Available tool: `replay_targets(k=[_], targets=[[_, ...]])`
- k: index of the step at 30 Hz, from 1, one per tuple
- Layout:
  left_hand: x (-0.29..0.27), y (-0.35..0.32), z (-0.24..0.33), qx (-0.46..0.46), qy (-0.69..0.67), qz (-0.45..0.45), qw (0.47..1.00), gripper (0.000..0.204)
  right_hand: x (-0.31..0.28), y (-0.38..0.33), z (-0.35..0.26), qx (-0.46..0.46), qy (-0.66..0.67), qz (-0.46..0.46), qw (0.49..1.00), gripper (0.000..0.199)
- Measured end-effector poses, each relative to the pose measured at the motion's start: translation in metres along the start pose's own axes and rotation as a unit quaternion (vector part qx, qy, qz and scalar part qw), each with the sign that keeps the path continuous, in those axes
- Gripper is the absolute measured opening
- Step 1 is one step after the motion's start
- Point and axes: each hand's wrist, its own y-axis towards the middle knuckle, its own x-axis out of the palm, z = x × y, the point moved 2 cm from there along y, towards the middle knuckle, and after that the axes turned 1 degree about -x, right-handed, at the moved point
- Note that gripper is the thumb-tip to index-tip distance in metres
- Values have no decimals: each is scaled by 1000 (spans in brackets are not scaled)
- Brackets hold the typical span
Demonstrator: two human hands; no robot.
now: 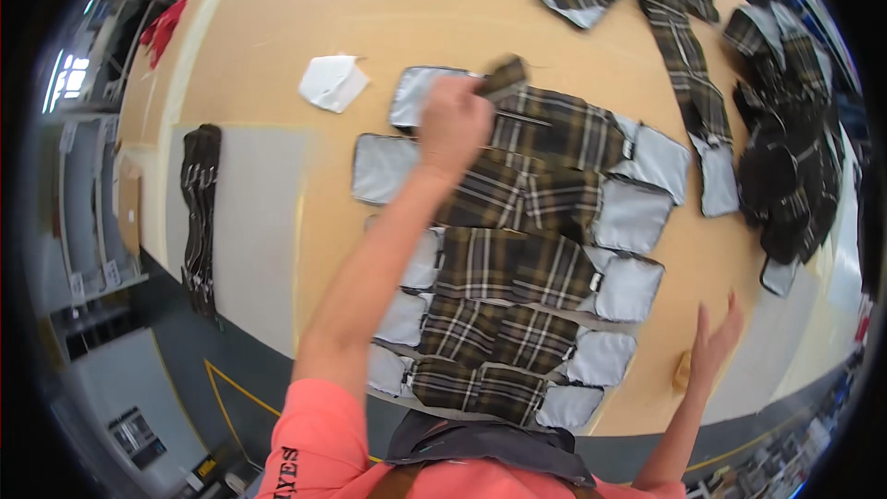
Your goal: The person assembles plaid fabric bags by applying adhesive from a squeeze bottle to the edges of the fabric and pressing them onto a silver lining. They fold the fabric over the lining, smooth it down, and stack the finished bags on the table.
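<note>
Several plaid fabric pieces [522,265] in brown, black and white lie in overlapping rows down the table before me. Light grey pocket bags [631,214] stick out at both ends of the rows. Reaching to the farthest row, my left hand [455,125] is closed on a plaid fabric piece [504,80], whose end is raised and slightly blurred. The fingertips are partly hidden. My right hand [716,337] is off to the right of the rows, fingers spread, holding nothing. Close beside it on the table is a small tan object [682,371] whose kind I cannot make out.
A white folded piece [334,83] lies left of the far row. Dark strips [200,212] rest on a grey patch at the left. More plaid pieces [679,51] spread at the far right, beside a dark heap of fabric [790,148]. Red cloth [164,30] hangs over the far left edge.
</note>
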Motion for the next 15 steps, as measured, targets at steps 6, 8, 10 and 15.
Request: replay_targets(k=[6,8,10,15], targets=[[-42,0,-125,-435,-249,19,865,20,85,102,-199,-322,227,-61,917,32],[-45,-3,-127,-451,-266,33,851,23,132,119,-236,-337,195,-71,918,30],[-48,3,-110,-447,-283,37,848,29,168,128,-254,-355,98,-64,927,26],[-52,-13,-62,-203,1,24,979,34,205,132,-248,-344,65,-85,933,25]])
